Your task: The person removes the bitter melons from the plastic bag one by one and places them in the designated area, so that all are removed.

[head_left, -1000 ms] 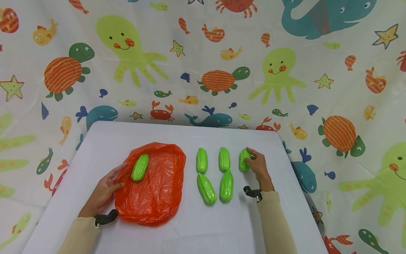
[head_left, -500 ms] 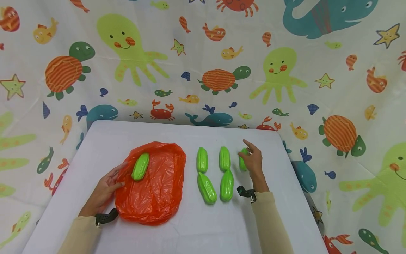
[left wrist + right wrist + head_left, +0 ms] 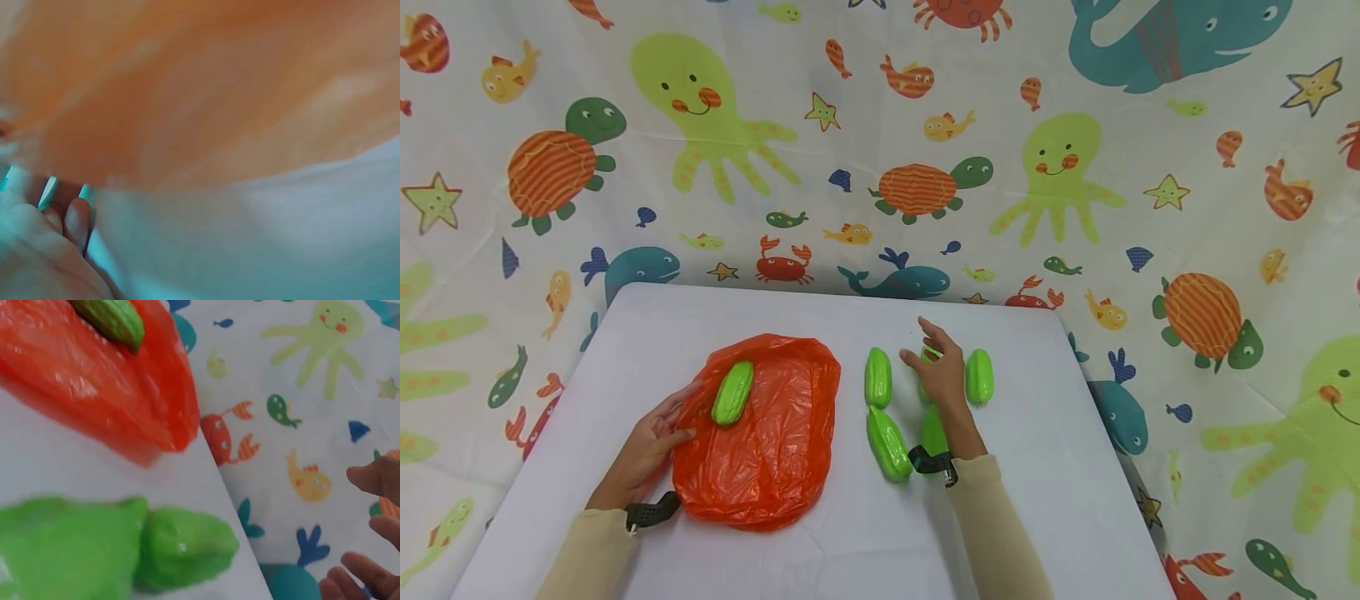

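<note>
My left hand (image 3: 642, 457) pinches the left edge of a red plastic bag (image 3: 771, 471) lying on the table, thumb on top. One glossy green gourd-like vegetable (image 3: 732, 393) rests at the bag's left side. My right hand (image 3: 947, 375) hangs with spread, loosely bent fingers over the middle back gourd (image 3: 925, 387), partly hiding it and the front gourd (image 3: 934, 429) below. To its left lie a back gourd (image 3: 877, 377) and a slanted front gourd (image 3: 889, 446); to its right lies another gourd (image 3: 979, 377). In the right wrist view the right-hand fingers (image 3: 369, 575) hold nothing.
A white table (image 3: 850, 558) carries everything. Behind and beside it hangs a cloth (image 3: 850, 125) printed with sea animals. Each wrist wears a small black camera, one at the left wrist (image 3: 651, 510) and one at the right wrist (image 3: 928, 461).
My right hand has let go of the far-right gourd and moved left over the middle column. That gourd stays on the table, fully visible now. My left hand and the bag look the same.
</note>
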`<state>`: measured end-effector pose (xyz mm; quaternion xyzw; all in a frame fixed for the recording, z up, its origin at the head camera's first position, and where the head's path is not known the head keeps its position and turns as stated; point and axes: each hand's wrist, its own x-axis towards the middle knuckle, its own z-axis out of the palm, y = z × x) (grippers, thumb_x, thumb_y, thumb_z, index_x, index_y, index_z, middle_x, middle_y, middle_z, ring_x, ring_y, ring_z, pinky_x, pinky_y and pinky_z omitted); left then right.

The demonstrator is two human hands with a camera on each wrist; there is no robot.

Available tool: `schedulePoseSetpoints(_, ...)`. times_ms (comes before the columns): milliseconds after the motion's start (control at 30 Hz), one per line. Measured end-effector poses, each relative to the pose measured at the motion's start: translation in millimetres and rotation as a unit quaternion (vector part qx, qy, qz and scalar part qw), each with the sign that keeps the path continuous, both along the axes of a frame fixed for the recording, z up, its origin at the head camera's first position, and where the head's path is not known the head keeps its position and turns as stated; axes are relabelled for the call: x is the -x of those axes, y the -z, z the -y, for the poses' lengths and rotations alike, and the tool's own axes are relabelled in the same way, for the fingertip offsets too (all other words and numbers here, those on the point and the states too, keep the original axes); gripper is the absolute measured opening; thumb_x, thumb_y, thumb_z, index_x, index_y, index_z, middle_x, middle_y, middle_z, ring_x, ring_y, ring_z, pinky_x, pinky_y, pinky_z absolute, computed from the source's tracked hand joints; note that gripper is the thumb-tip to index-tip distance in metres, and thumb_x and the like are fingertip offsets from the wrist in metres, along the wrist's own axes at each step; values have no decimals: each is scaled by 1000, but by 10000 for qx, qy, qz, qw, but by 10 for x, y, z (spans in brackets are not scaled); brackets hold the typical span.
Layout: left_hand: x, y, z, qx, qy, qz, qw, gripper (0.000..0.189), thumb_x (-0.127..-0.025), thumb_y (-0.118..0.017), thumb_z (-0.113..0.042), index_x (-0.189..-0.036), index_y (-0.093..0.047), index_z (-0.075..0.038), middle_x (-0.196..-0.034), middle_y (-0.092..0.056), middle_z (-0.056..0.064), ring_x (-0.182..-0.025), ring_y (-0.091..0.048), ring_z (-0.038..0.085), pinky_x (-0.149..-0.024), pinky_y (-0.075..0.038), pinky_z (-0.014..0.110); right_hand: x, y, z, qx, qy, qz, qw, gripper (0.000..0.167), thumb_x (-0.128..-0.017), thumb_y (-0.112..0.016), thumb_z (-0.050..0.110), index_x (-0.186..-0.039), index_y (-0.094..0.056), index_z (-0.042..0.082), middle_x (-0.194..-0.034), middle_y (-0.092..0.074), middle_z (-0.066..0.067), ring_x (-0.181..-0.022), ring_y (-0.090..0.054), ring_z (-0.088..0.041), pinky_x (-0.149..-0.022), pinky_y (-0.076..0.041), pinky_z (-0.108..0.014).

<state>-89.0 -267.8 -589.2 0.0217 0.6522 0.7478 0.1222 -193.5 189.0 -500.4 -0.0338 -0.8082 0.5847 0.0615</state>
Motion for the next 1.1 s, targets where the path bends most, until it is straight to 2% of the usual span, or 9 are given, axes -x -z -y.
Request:
schedulePoseSetpoints(333, 7, -7, -7, -35, 41, -123, 9999, 71, -108, -57, -2, -170, -26, -16, -163, -45, -20, -133, -57, -10, -100, -57, 18, -142, 103, 655, 389, -235, 215, 9987, 64, -91, -83, 13, -149, -62, 32, -154, -61, 1, -137, -58, -29, -118, -51, -48)
schedulePoseSetpoints(533, -3, -3, -7, -41, 52, -134, 9999, 70, -108, -56, -2, -170, -27, -16, -159, -47, -23, -132, -58, -9, -100, -58, 19, -264, 178, 1060, 368, -408, 354, 9979, 63, -91, -83, 18, -148, -62, 36, -153, -61, 7, -134, -61, -28, -113, -56, -42)
schedulePoseSetpoints(700, -11, -25, -22, -71, 50, -95, 9999, 70, -108, -56, -2, -170, -26, -15, -159, -48, -23, -132, -59, -9, -100, -57, 19, -355, 226, 1360, 543, -677, 535, 9948, 64, -92, -83, 17, -150, -61, 32, -151, -62, -3, -133, -62, -34, -109, -58, -46)
schedulePoseSetpoints(867, -15, -40, -27, -69, 46, -36, 10000, 71, -108, -56, -2, -170, -26, -17, -161, -46, -22, -131, -59, -10, -100, -58, 19, -410, 267, 1617, 682, -1151, 377, 9903, 64, -92, -83, 18, -151, -60, 23, -150, -61, -13, -134, -61, -39, -109, -57, -53)
schedulePoseSetpoints(1100, -8, -23, -27, -133, 41, -18, 9999, 72, -107, -56, -1, -170, -26, -17, -161, -47, -22, -131, -59, -9, -100, -58, 19, -506, 379, 2002, 581, -1342, 664, 9870, 61, -92, -84, 23, -148, -62, 34, -146, -64, -8, -127, -67, -31, -100, -63, -39)
